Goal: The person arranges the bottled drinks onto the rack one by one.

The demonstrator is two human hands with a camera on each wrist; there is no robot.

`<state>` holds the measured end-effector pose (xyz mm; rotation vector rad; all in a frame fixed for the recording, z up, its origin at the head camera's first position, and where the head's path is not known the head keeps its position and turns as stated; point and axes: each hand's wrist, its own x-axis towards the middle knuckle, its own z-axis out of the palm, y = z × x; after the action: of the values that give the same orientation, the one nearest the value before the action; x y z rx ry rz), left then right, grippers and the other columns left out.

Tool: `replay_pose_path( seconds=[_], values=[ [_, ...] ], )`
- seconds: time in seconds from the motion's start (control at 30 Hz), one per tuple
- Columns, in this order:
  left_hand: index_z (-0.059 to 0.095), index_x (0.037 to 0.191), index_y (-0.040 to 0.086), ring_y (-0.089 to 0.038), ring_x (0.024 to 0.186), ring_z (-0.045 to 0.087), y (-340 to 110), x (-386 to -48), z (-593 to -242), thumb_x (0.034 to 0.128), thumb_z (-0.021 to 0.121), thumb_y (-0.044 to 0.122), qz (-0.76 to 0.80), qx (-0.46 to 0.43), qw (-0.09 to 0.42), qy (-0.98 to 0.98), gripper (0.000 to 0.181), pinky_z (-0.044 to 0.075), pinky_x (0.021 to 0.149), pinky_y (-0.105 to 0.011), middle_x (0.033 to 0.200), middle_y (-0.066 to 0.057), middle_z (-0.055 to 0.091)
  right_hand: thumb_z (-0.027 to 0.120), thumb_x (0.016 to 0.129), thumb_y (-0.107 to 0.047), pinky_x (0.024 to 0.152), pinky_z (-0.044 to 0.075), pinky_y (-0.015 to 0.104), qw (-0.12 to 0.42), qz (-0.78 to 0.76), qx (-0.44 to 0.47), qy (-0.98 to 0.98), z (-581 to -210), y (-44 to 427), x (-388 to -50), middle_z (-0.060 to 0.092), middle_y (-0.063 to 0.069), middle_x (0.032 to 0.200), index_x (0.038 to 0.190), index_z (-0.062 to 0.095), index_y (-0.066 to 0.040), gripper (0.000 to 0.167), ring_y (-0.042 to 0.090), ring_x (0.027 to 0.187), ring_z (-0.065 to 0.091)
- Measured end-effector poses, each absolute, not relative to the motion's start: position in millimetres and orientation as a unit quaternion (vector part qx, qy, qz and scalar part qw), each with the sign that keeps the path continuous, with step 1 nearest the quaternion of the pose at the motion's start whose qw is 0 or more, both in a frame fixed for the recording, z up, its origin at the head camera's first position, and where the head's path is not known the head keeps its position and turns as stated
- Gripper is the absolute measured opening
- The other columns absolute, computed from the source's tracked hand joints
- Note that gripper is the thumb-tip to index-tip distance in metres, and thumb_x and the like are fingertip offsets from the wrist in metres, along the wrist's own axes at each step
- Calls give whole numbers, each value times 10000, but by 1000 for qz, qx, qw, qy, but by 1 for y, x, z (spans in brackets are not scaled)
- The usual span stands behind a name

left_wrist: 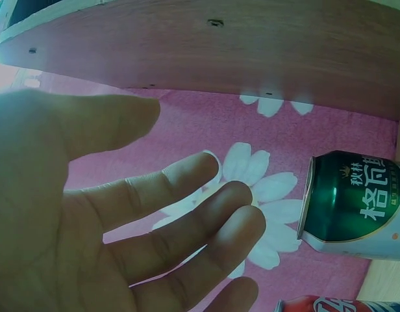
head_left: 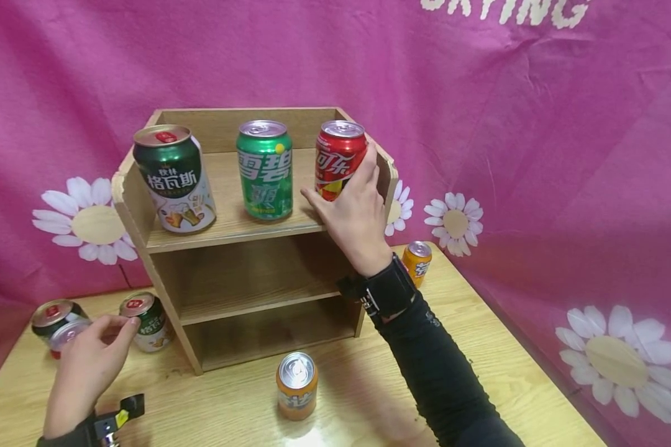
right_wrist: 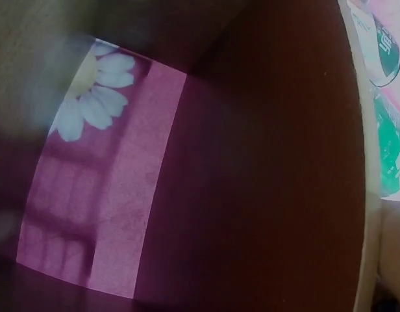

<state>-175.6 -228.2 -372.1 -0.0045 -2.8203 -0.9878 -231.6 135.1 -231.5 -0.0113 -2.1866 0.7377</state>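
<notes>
On the right end of the wooden shelf unit's top board stands a red cola can [head_left: 335, 155]. My right hand [head_left: 360, 214] holds it from the front right, fingers along its right side and thumb by its lower left. A green soda can [head_left: 264, 174] is left of it, and a green-and-white kvass can [head_left: 176, 186] stands at the left end. Low at the left, my left hand [head_left: 92, 366] has loosely bent fingers and nothing in them. Close to it are another kvass can [head_left: 151, 326] and a red can [left_wrist: 330, 305], partly hidden by the hand in the head view.
The shelf unit [head_left: 257, 230] has two lower compartments. An orange can [head_left: 297, 388] stands before it on the table, and another orange can [head_left: 418, 261] is behind my right wrist. One more kvass can [head_left: 50, 313] is at far left. A pink flowered cloth [head_left: 509, 155] hangs behind.
</notes>
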Motion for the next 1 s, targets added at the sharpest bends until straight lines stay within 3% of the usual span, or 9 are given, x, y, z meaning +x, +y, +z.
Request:
replay_pose_path(
  seconds=[0.2,0.6,1.0],
  values=[
    [573,1112,-50,-461,951,554,-229,-177,-375,981,456,369,-328,-2,90,-940,454,412,730,-536,1045,-314,604,796,719,-446,883,485,423,403,317,9,-858,-234,138,-234,442,169,1245,1411,168,-46,1017,333,1047,577],
    [578,1107,-48,-462,940,563,-232,-175,-376,979,459,361,-324,4,99,-941,444,409,725,-524,1029,-305,615,784,772,-346,895,469,385,336,358,41,-870,-227,144,-231,564,182,1142,1346,209,-27,872,287,1029,594],
    [570,1127,-47,-463,956,553,-233,-174,-373,982,449,372,-321,13,87,-943,460,405,732,-524,1054,-304,611,785,725,-463,875,493,408,378,328,-15,-865,-234,134,-234,459,158,1218,1366,219,-58,945,285,1078,562]
  ],
)
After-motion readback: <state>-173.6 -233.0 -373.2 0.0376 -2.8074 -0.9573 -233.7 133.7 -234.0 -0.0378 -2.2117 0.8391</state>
